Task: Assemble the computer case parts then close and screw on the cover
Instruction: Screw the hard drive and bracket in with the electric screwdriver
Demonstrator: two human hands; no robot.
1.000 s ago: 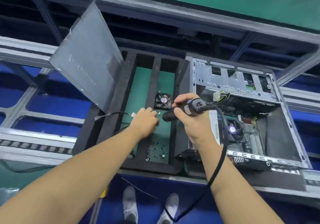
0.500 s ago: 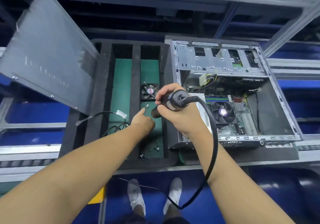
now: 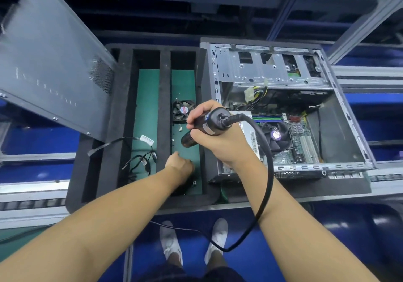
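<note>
**A:** While the left hand (image 3: 180, 166) is reaching down into the right-hand compartment of the black foam parts tray (image 3: 122, 107), what is the right hand (image 3: 220, 144) doing?

**B:** It is wrapping its fingers round the black corded electric screwdriver (image 3: 205, 127) and holding it nose-down above that compartment. Probably it is standing ready for a picked screw.

**A:** Is the left hand pinching anything?

**B:** Cannot tell. Its fingertips are pointing down and hiding behind the knuckles. Small dark loose screws (image 3: 194, 182) are lying just beside it on the green liner, too small to count.

**A:** Where are the case parts sitting?

**B:** The grey steel computer case (image 3: 272, 70) is lying open on its side against the tray's right wall, with the board facing up. The grey perforated metal side cover (image 3: 50, 63) is leaning tilted over the tray's left edge, off the case, likely parked clear of the work. The frame is cutting off its left part. The small black cooling fan (image 3: 184, 110) is waiting in the same compartment. The screwdriver's bit is hard to make out.
</note>
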